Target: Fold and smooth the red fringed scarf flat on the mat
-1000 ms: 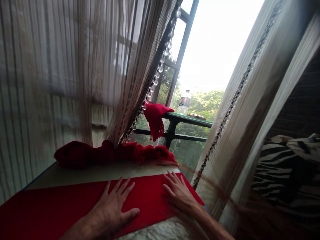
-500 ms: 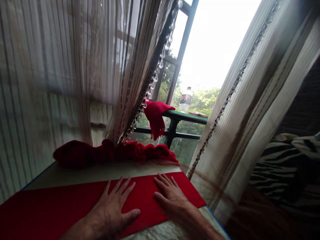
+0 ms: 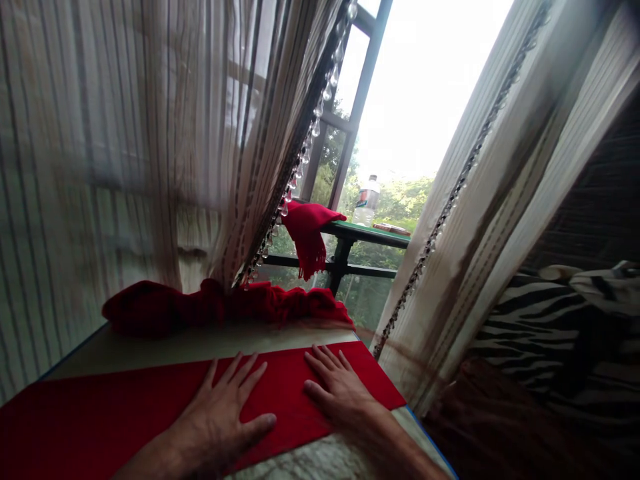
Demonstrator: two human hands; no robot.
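Observation:
A flat red cloth point(image 3: 125, 413) lies stretched across a pale surface point(image 3: 165, 347) in front of me. My left hand point(image 3: 223, 417) rests palm down on it with fingers spread, open. My right hand point(image 3: 337, 387) presses flat on the cloth's right end, fingers apart, open. Behind the cloth a bunched red scarf point(image 3: 220, 307) lies along the far edge of the surface, under the curtain.
Striped sheer curtains point(image 3: 150, 147) with a beaded edge hang left and right point(image 3: 500, 200) of a window. Outside, a green railing ledge point(image 3: 370, 235) carries a fringed red scarf point(image 3: 310, 230) and a plastic bottle point(image 3: 367, 202). A zebra-print fabric point(image 3: 560, 333) lies at right.
My right hand has slid leftward along the red cloth, closer to my left hand. The view has shifted slightly right. The left hand stays put.

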